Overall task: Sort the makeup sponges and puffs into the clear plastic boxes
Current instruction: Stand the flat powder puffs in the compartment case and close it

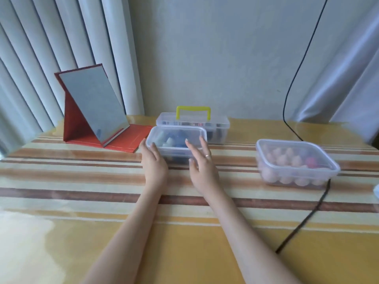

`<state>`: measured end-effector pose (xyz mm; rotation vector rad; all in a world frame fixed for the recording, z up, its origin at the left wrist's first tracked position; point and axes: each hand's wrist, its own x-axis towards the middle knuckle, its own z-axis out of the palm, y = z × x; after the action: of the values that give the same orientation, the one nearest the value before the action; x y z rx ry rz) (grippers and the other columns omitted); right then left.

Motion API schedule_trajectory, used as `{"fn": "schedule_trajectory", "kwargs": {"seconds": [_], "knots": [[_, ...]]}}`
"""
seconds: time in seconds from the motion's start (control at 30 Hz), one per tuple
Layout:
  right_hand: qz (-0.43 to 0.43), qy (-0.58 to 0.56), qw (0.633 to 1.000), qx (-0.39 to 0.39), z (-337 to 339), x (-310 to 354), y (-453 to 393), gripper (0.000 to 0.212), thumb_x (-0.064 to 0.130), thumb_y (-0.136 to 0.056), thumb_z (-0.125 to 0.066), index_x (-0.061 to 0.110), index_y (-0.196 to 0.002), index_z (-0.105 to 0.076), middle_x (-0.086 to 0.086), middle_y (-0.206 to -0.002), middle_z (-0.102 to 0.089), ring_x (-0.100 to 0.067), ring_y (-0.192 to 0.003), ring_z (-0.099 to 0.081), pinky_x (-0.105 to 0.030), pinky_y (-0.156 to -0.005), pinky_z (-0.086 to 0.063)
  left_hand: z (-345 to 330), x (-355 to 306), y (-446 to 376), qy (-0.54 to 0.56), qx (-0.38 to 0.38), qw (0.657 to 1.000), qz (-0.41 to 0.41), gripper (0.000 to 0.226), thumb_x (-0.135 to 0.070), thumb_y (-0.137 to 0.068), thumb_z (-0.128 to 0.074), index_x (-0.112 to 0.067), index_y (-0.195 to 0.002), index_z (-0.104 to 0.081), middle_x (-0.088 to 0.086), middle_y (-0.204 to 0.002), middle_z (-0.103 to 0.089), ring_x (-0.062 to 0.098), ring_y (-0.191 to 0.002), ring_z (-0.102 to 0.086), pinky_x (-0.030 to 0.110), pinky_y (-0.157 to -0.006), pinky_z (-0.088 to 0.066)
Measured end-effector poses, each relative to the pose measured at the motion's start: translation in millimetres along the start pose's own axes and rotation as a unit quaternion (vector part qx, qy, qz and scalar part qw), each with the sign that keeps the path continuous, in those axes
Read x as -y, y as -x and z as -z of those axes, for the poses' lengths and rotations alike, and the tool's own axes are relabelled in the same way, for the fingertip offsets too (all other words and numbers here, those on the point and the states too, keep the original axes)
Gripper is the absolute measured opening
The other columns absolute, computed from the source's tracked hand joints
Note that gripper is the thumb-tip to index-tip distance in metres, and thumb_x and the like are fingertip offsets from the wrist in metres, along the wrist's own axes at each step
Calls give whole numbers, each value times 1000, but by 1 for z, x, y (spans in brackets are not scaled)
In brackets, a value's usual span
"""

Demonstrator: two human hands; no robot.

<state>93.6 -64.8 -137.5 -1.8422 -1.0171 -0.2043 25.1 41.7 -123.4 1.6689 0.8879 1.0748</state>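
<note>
On the striped worktop (pixel 102 201), nearest the camera, two bare forearms reached forward toward the middle clear box (pixel 176 144), which serves here as the landmark. The left hand (pixel 153 162) lay at that box's near-left corner, fingers straight and relaxed, touching or almost touching the wall; blur made contact hard to confirm. The right hand (pixel 202 162), wearing a ring, hovered at the near-right side with its fingers spread apart and gripping nothing. Inside the middle clear box sat blue and pale green sponges (pixel 174 141), their shapes soft in the blur.

Well to the right of that box stood a second clear box (pixel 297 162), packed with rounded peach puffs (pixel 283 160) and one pink piece (pixel 310 161). A black cable (pixel 301 222) ran down from the wall, passing just beside it. Just behind the landmark box stood a lidded case with a yellow handle (pixel 192 113); to its left, a folding mirror (pixel 92 105) on a red stand.

The sponges would likely be very light and squashy, so a gentle pinch would do. The box itself looked thin, stiff and smooth, probably easy to slide; it would best be taken by both short sides under the rim.
</note>
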Motion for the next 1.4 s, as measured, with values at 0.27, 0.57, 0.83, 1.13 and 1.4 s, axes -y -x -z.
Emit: {"fn": "schedule_trajectory", "kwargs": {"seconds": [0.27, 0.57, 0.83, 1.13, 1.4], "knots": [[9, -15, 1000, 2, -1, -1, -2, 72, -16, -85, -36, 27, -141, -47, 5, -159, -20, -9, -139, -35, -7, -83, -38, -6, 10, -6, -46, -73, 995, -58, 48, -19, -104, -25, -2, -148, -17, 18, -153, -25, 28, -143, -19, 29, -113, -15], [88, 151, 945, -278, 97, -7, 9, 51, -4, -77, -33, 5, -116, -65, -13, -128, -59, -29, -127, -48, -38, -109, -34, -41, -33, 67, -127, 113, 908, -382, 62, 6, -84, -42, -8, -142, -32, 20, -144, -36, 34, -137, -31, 44, -113, -27], [-264, 189, 865, -383, 177, -68, 32, 51, 29, -81, -44, 12, -128, -53, -12, -146, -40, -34, -129, -41, -43, -106, -30, -128, -67, 132, -3, 367, 901, -230, 63, -32, -89, -56, -30, -146, -27, 3, -156, -19, 24, -146, -4, 30, -111, -19], [-171, 113, 941, -268, 139, -63, 29, 41, 48, -80, -47, 17, -101, -63, -8, -124, -47, -25, -105, -54, -33, -81, -45, -113, -44, 113, -246, 165, 917, -267, 53, -28, -71, -50, -15, -122, -45, 36, -134, -37, 47, -129, -33, 52, -104, -36], [-130, 97, 960, -230, 82, -58, 2, 39, 39, -91, -50, 15, -118, -65, -13, -133, -48, -33, -118, -48, -33, -93, -43, -87, -25, 72, -456, 44, 840, -290, 58, -18, -70, -56, -15, -128, -55, 17, -138, -50, 38, -140, -28, 68, -108, -4]]}}
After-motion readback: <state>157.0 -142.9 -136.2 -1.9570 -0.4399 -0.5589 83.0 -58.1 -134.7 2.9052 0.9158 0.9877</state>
